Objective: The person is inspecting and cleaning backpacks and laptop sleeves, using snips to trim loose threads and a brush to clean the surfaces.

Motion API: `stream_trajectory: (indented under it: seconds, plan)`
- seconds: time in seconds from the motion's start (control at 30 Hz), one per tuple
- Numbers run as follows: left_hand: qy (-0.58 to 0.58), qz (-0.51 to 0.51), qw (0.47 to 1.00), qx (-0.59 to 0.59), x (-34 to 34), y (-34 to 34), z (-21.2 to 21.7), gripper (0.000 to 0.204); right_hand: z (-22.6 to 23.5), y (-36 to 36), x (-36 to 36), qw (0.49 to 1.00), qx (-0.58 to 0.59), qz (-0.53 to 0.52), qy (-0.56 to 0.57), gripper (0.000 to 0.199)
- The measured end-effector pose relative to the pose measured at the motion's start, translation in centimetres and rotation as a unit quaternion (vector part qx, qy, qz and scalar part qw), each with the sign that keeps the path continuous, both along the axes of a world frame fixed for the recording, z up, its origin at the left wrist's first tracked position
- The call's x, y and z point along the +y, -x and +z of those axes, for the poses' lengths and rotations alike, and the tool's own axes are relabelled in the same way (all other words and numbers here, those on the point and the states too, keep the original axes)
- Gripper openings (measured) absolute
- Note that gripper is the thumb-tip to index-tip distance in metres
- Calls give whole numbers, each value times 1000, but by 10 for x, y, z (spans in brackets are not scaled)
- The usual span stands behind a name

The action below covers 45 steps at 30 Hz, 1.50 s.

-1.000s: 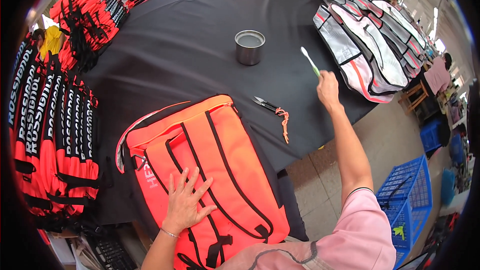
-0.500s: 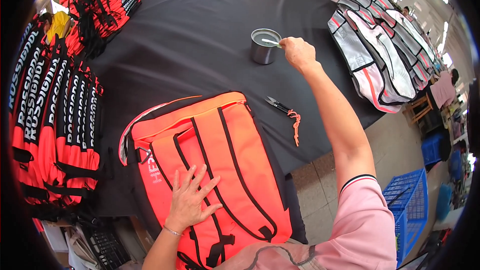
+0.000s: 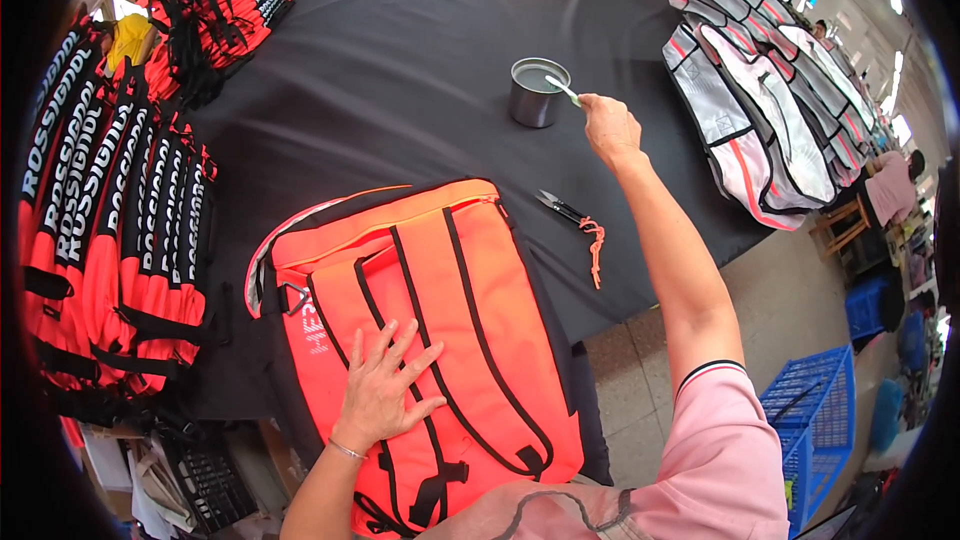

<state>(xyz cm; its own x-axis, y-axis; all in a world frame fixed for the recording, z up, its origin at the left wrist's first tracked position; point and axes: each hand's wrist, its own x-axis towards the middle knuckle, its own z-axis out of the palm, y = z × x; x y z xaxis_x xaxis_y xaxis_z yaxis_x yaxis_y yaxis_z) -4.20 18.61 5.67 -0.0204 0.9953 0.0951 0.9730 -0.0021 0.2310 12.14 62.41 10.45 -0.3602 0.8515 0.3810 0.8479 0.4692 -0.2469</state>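
Note:
An orange-red backpack (image 3: 505, 325) with black trim lies straps up at the near edge of the black-covered table. My left hand (image 3: 388, 390) rests flat on its straps, fingers spread. Farther right, my right hand (image 3: 611, 127) is closed on a thin white-and-green stick (image 3: 565, 91), shaped like a toothbrush. The stick's tip reaches over the rim into a dark metal cup (image 3: 533, 107); the cup holds something greyish. Between cup and backpack lie thread snips (image 3: 558, 205) with an orange cord (image 3: 597, 250) tied to the handle.
Stacked red-and-black bags (image 3: 110, 230) line the left edge, with another pile (image 3: 205, 10) behind them. Grey-and-white bag pieces (image 3: 755, 110) overlap at the table's right edge. A blue crate (image 3: 815, 420) stands on the floor at right. Other people sit in the background.
My right hand has drawn slightly back toward me and right, tilting the stick on the cup's rim. My left hand stays on the backpack. The whole view has shifted a little.

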Motion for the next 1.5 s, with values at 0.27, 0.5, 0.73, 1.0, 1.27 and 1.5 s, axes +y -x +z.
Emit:
stream_trajectory:
  seconds: [0.27,0.5,0.73,1.0,1.27,1.5]
  plan:
    - [-14,-2,999,-29,-1,4,2,66,-8,-1,1,997,75,0,11,23]
    - [-132,42,980,-143,40,10,29,27,-9,-11,-7,996,80,-23,34,25]
    - [-227,166,960,-14,146,9,25,82,21,-3,-68,934,259,174,177,26]
    - [-97,141,984,-56,93,-41,-20,78,12,-15,-104,900,144,325,251,14]
    - [-87,146,982,-80,92,-42,-17,76,-3,23,-108,887,-58,450,82,16]
    - [-92,148,982,-69,91,-43,-19,73,16,25,-97,873,-130,466,53,15]
